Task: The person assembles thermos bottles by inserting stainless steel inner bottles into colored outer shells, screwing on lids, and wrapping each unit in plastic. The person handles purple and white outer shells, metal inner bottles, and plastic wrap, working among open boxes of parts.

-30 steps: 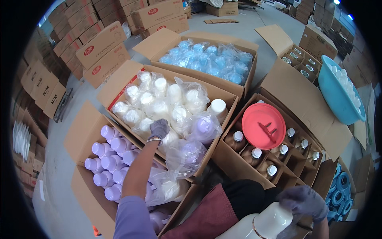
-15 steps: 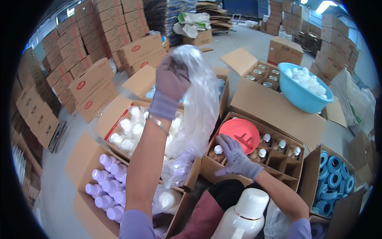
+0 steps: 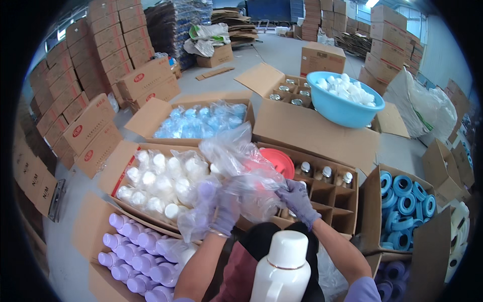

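A clear plastic bag [image 3: 259,194] stretches between my gloved hands above the boxes. My left hand [image 3: 226,209] is closed on its left side, with its fingers partly veiled by the film. On its other side my right hand [image 3: 299,201] grips the edge of the film. Something lavender [image 3: 205,194] shows through the plastic beside my left hand; its kind I cannot make out. Behind the bag, a red plastic lid [image 3: 279,162] lies on a divided carton [image 3: 347,229] of white-capped bottles. A white thermos flask [image 3: 283,269] stands upright close in front of me.
Open cartons surround me, holding white bagged bottles [image 3: 158,183], lavender bottles [image 3: 136,251], blue bagged pieces [image 3: 201,121] and blue rings [image 3: 405,201]. A blue basin [image 3: 342,108] of white caps rests on a carton farther back. Stacked boxes [image 3: 113,40] stand behind.
My left hand has come down from its raised position, bringing the bag lower. My right hand has left the red lid and taken hold of the bag. The view has shifted.
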The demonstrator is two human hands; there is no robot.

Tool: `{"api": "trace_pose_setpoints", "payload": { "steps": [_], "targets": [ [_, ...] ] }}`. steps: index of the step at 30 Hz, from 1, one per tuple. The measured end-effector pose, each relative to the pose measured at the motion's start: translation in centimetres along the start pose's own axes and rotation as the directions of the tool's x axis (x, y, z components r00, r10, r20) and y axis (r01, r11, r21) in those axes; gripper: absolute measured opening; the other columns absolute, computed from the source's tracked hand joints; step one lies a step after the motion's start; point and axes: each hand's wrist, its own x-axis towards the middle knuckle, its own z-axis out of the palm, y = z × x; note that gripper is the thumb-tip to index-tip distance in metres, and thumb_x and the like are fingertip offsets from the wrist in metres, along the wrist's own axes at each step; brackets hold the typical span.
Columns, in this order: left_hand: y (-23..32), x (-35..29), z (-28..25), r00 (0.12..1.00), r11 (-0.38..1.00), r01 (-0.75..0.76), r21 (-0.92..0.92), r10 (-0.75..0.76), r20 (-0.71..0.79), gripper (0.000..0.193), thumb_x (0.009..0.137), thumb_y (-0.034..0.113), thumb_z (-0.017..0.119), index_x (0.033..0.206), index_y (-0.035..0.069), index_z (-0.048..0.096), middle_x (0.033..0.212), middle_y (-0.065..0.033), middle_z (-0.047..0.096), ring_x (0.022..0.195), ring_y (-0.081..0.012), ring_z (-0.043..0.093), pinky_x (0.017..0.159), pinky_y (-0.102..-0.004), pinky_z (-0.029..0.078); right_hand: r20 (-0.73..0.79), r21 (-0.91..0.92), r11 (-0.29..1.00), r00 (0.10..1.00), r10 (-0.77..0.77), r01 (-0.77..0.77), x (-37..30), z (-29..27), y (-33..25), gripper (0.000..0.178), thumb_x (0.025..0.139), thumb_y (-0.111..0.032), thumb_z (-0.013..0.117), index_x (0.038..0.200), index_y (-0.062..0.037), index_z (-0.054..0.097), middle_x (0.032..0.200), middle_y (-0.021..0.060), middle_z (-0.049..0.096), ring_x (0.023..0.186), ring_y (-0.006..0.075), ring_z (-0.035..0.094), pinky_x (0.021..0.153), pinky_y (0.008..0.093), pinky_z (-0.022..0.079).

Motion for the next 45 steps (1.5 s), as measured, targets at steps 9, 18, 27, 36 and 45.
{"api": "trace_pose_setpoints", "payload": {
  "steps": [9, 18, 27, 36, 45],
  "targets": [
    [11.3, -17.3, 1.2, 0.706, 0.913, 0.402, 0.065, -0.355, 0.614, 0.036, 0.092, 0.015, 0.068, 0.124, -0.002, 0.065, 0.108, -0.0045, 0.069, 0.094, -0.0124, 0.064, 0.083, -0.0261, 0.051, -0.222, -0.584, 0.764, 0.852, -0.474, 0.274, -17.8, -6.7, -3.1, 0.026, 0.074, -0.013, 0.067, 0.098, -0.0043, 0.06, 0.105, 0.0138, 0.061, 0.096, 0.0367, 0.06, 0.094, 0.0502, 0.048],
    [9.2, -30.0, -3.4, 0.227, 0.864, 0.128, 0.486, -0.503, 0.834, 0.031, 0.096, 0.03, 0.063, 0.115, 0.006, 0.069, 0.096, -0.0158, 0.07, 0.091, -0.0312, 0.068, 0.081, -0.0416, 0.052, 0.455, -0.474, 0.593, 0.758, -0.468, 0.651, -37.7, -2.7, -0.2, 0.025, 0.074, -0.022, 0.063, 0.097, -0.011, 0.063, 0.111, 0.0099, 0.06, 0.109, 0.0292, 0.056, 0.103, 0.0549, 0.044],
    [13.8, -25.1, -0.5, 0.862, 0.787, 0.231, 0.571, -0.438, 0.254, 0.043, 0.088, 0.021, 0.07, 0.122, -0.003, 0.058, 0.104, -0.0087, 0.068, 0.094, -0.0109, 0.063, 0.078, -0.0307, 0.051, 0.639, -0.384, 0.636, 0.69, -0.339, 0.669, -40.5, -3.1, -0.8, 0.018, 0.074, -0.026, 0.063, 0.09, -0.0188, 0.065, 0.101, 0.0057, 0.059, 0.098, 0.0289, 0.058, 0.091, 0.0456, 0.049],
    [8.9, -44.8, -18.9, 0.725, 0.74, 0.285, -0.609, -0.582, -0.368, 0.049, 0.084, 0.001, 0.049, 0.133, 0.001, 0.052, 0.131, -0.0168, 0.059, 0.116, -0.0293, 0.062, 0.096, -0.0486, 0.055, 0.406, 0.23, 0.629, 0.514, -0.756, 0.743, -22.7, 14.6, -11.7, 0.03, 0.071, -0.01, 0.065, 0.1, -0.0051, 0.062, 0.106, 0.0177, 0.058, 0.104, 0.0388, 0.057, 0.093, 0.0484, 0.048],
    [-0.9, -43.7, -26.7, 0.669, 0.799, 0.585, 0.139, -0.378, -0.64, 0.032, 0.087, 0.017, 0.065, 0.11, -0.005, 0.066, 0.098, -0.0108, 0.07, 0.084, -0.0172, 0.066, 0.073, -0.0325, 0.054, 0.877, 0.151, 0.773, 0.277, -0.392, 0.616, -18.5, 23.2, -5.2, 0.026, 0.089, -0.028, 0.058, 0.102, -0.0075, 0.067, 0.101, 0.0143, 0.064, 0.1, 0.0332, 0.062, 0.09, 0.0429, 0.049]
  ]
}}
